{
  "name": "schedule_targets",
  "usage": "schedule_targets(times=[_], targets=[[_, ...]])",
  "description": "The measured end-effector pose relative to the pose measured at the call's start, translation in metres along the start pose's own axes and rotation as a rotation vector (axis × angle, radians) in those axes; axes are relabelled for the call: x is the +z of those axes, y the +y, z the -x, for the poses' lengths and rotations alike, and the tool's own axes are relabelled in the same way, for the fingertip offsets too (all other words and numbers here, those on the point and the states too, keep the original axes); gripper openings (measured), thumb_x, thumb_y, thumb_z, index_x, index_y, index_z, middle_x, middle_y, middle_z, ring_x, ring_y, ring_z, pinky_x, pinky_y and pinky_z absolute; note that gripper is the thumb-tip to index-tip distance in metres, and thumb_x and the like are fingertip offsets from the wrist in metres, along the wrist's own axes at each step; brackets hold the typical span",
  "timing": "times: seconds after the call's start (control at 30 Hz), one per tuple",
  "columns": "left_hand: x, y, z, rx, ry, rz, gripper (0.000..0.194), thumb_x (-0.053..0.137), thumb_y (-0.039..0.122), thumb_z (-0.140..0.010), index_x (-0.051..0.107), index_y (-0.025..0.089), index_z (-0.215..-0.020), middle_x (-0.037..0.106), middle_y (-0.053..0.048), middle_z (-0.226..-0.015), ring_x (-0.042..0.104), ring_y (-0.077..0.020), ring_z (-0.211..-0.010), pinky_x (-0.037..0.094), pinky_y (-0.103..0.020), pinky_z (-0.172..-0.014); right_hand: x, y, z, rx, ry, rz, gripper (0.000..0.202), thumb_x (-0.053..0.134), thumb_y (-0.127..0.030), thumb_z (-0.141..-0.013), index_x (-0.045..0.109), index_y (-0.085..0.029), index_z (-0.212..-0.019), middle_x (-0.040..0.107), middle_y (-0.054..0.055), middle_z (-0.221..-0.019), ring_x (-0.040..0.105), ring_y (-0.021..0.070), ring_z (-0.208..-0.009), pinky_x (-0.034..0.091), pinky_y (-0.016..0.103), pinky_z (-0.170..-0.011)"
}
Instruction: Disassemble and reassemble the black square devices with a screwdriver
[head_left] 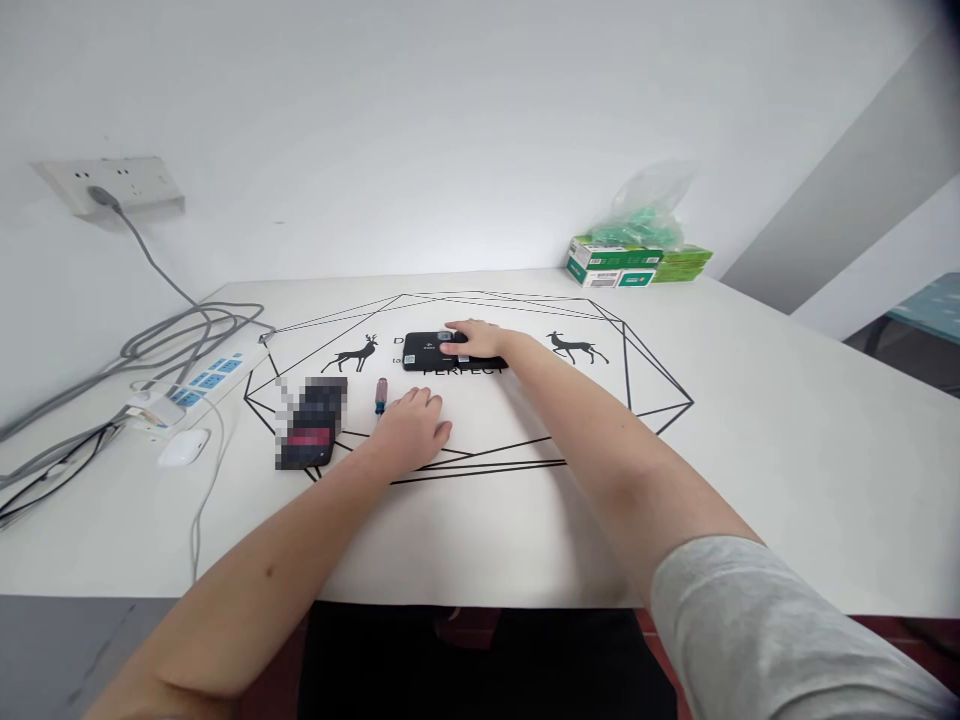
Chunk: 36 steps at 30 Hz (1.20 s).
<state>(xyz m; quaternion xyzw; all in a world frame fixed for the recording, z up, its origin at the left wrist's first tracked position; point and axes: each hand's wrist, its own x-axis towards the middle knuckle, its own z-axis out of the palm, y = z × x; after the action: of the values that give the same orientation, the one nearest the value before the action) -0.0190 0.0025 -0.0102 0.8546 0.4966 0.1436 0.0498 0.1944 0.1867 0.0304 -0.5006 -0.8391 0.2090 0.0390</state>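
Two flat black devices lie side by side near the middle of the table. The left black device (426,350) has a small white label at its lower left corner; their exact kind cannot be told. My right hand (478,340) reaches over the right black device (491,363), its thumb and fingers curved around it and hiding most of its top. On the mat, my left hand (411,430) rests palm down with fingers loosely apart, holding nothing. Just beyond it is a screwdriver (381,393) with a reddish clear handle, its shaft partly hidden by the hand.
A partly pixelated phone (311,425) lies to the left. A power strip (210,385), coiled grey cables (176,325) and a white earbud case (184,447) take up the left side. Green and white boxes (619,262) topped by a plastic bag (641,215) stand at the wall.
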Motion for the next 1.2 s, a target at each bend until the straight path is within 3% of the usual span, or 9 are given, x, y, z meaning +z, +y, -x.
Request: schedule_targets(times=[0.2,0.4,0.5,0.67,0.77,0.93,1.03,1.1,1.2], targets=[[0.002,-0.002,0.0,0.002,0.006,0.025,0.028,0.055,0.035,-0.102,0.069,0.017,-0.12,0.068,-0.022,-0.125,0.06,-0.044,-0.129,0.044,-0.062,-0.117,-0.01,0.032,0.023,0.0,-0.12,0.083,0.139,0.093,-0.067,-0.065,0.022,-0.027,-0.178,0.027,0.015,-0.185,0.026,0.0447,-0.17,0.03,0.063,-0.137],[0.006,-0.006,-0.001,-0.027,0.031,0.115,0.029,0.062,0.036,-0.098,0.07,0.017,-0.119,0.069,-0.023,-0.129,0.061,-0.0458,-0.132,0.043,-0.064,-0.119,-0.002,0.016,0.064,-0.053,-0.071,-0.01,0.143,0.098,-0.054,-0.061,0.023,-0.019,-0.177,0.036,0.024,-0.179,0.038,0.0453,-0.165,0.032,0.061,-0.136],[0.007,-0.002,-0.002,-0.075,0.036,0.247,0.048,0.071,0.042,-0.094,0.066,0.017,-0.135,0.065,-0.024,-0.145,0.052,-0.0493,-0.148,0.037,-0.066,-0.126,0.003,0.006,0.09,-0.147,-0.013,-0.188,0.144,0.099,-0.046,-0.058,0.021,-0.023,-0.178,0.033,0.021,-0.181,0.033,0.043,-0.168,0.028,0.06,-0.138],[-0.002,0.019,-0.003,-0.097,0.129,0.749,0.109,0.091,0.056,-0.082,0.038,0.024,-0.17,0.033,-0.018,-0.179,0.022,-0.0437,-0.17,0.022,-0.06,-0.136,0.027,-0.029,0.128,-0.268,0.065,-0.82,0.149,0.094,-0.048,-0.064,-0.002,-0.037,-0.177,0.038,0.016,-0.175,0.056,0.0363,-0.15,0.051,0.059,-0.123],[-0.009,0.025,-0.002,-0.012,0.175,0.85,0.128,0.097,0.052,-0.073,0.026,0.024,-0.176,0.029,-0.019,-0.179,0.025,-0.0449,-0.168,0.026,-0.06,-0.135,0.046,-0.051,0.144,-0.317,0.024,-1.038,0.156,0.097,-0.051,-0.062,-0.009,-0.04,-0.176,0.042,0.015,-0.171,0.063,0.0342,-0.143,0.054,0.057,-0.12],[-0.015,0.022,0.003,0.043,0.118,0.628,0.123,0.092,0.048,-0.076,0.027,0.024,-0.177,0.041,-0.02,-0.168,0.039,-0.0449,-0.158,0.033,-0.061,-0.131,0.035,-0.036,0.159,-0.341,0.007,-0.851,0.136,0.091,-0.079,-0.064,0.024,-0.034,-0.173,0.031,0.016,-0.18,0.044,0.0382,-0.162,0.045,0.056,-0.129],[-0.015,0.02,0.003,0.062,0.023,0.418,0.118,0.093,0.051,-0.074,0.036,0.029,-0.175,0.04,-0.019,-0.168,0.035,-0.0473,-0.158,0.028,-0.065,-0.131,0.015,-0.004,0.162,0.017,0.332,-0.384,0.093,0.068,-0.076,-0.091,0.048,-0.02,-0.163,0.041,0.024,-0.173,0.047,0.0441,-0.159,0.041,0.062,-0.13],[-0.015,0.021,0.001,0.09,-0.032,0.344,0.115,0.094,0.054,-0.073,0.042,0.03,-0.172,0.043,-0.019,-0.166,0.035,-0.0495,-0.156,0.028,-0.068,-0.129,0.008,0.012,0.162,0.317,0.282,-0.105,0.09,0.081,-0.063,-0.086,0.054,-0.016,-0.158,0.051,0.03,-0.163,0.058,0.0508,-0.146,0.048,0.067,-0.12],[-0.015,0.026,0.0,0.099,-0.111,0.302,0.111,0.092,0.058,-0.075,0.045,0.029,-0.171,0.048,-0.02,-0.162,0.04,-0.0507,-0.151,0.031,-0.069,-0.125,0.007,0.02,0.162,0.429,0.136,-0.003,0.074,0.086,-0.043,-0.085,0.06,-0.018,-0.15,0.07,0.026,-0.142,0.074,0.0454,-0.122,0.06,0.06,-0.102]])
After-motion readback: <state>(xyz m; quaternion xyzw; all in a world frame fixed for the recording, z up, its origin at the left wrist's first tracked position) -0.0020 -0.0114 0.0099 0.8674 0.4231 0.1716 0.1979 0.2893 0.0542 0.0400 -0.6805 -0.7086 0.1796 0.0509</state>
